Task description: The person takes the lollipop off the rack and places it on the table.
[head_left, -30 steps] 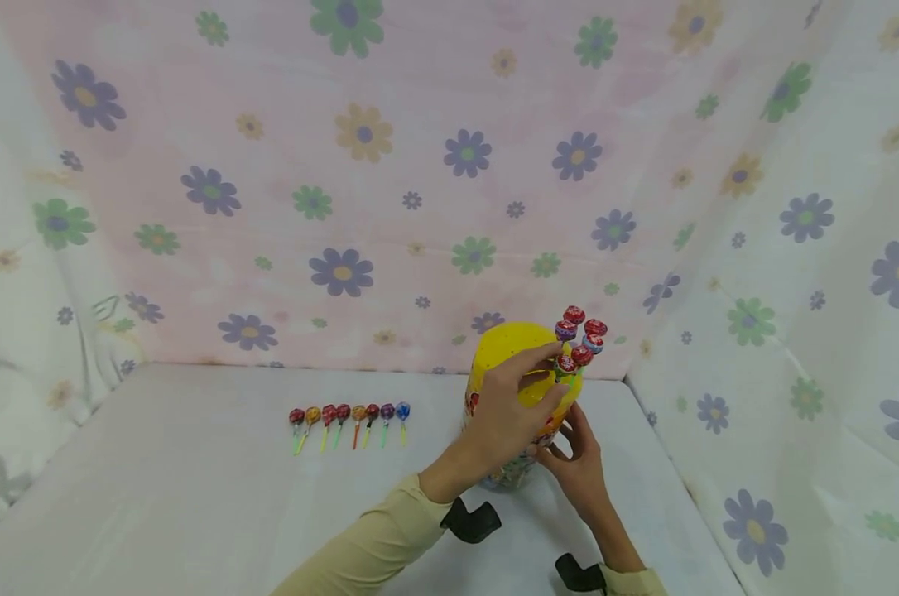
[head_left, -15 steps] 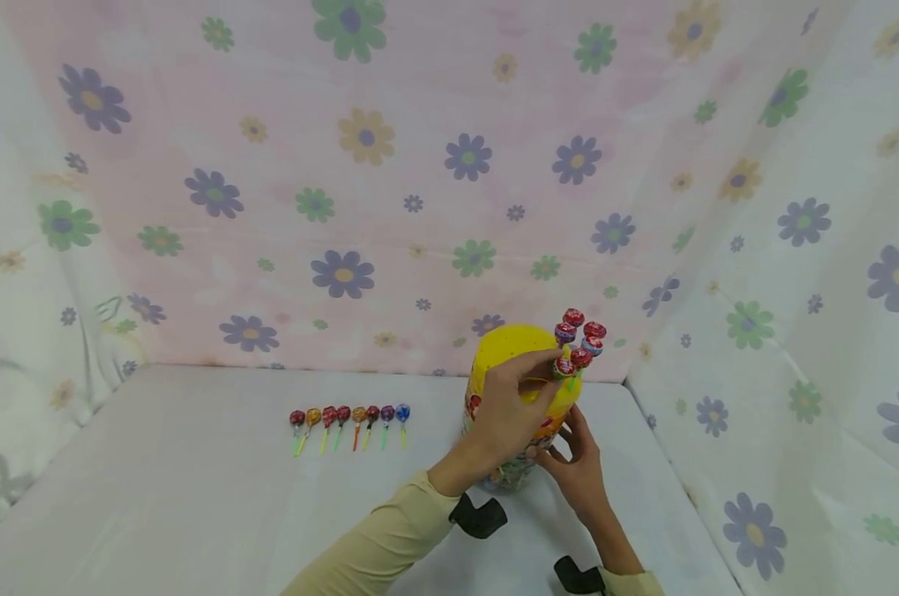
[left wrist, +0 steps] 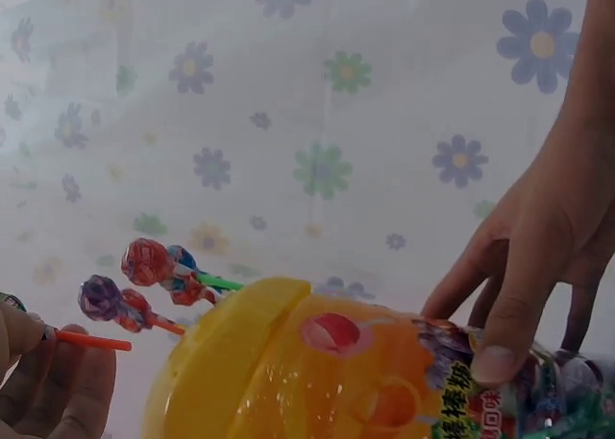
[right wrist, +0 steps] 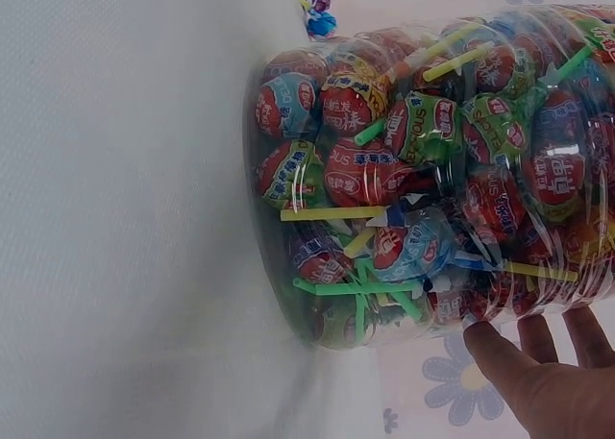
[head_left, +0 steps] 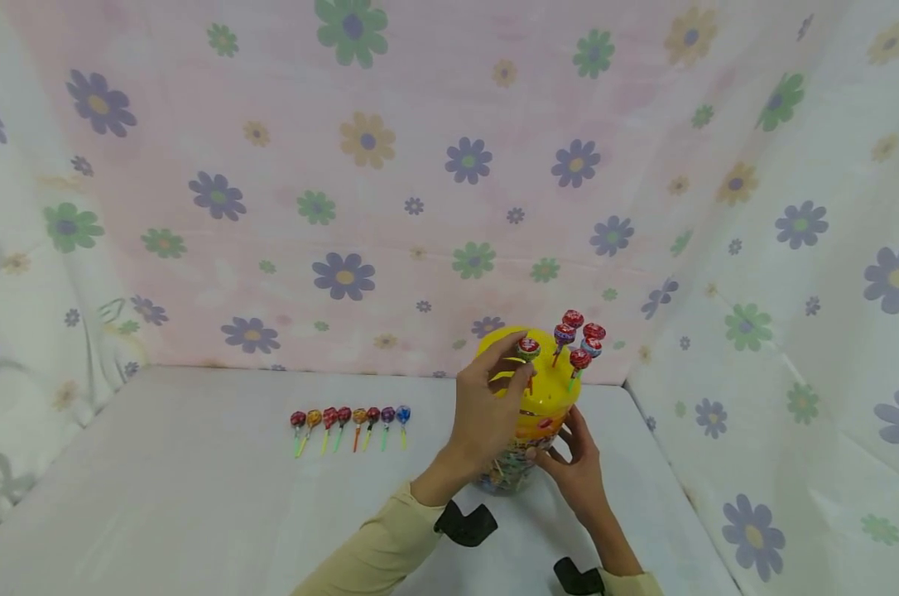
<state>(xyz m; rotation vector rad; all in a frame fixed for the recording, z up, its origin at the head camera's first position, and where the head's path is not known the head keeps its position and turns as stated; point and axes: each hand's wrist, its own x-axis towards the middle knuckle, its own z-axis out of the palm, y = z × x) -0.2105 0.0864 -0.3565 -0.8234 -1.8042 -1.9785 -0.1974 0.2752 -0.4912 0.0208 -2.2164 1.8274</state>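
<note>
A big see-through jar (head_left: 512, 470) packed with wrapped lollipops stands on the table under a yellow lid (head_left: 555, 391). Several lollipops (head_left: 579, 358) poke up from the lid's right side. My left hand (head_left: 479, 410) pinches one lollipop (head_left: 527, 348), red and green on top, above the lid's left part. Its orange stick (left wrist: 96, 340) points at the lid and is apart from it in the left wrist view. Low on the jar's right side, my right hand (head_left: 578, 470) holds it, thumb in front and fingers around the side.
A row of several lollipops (head_left: 358, 415) lies on the white tabletop (head_left: 196, 488) left of the jar, sticks toward me. Flowered cloth (head_left: 390, 190) hangs behind and at both sides. A dark strap piece (head_left: 467, 525) sits at each wrist.
My left hand has drawn one lollipop away from the cluster on the lid and moved left with it. The right hand stays on the jar.
</note>
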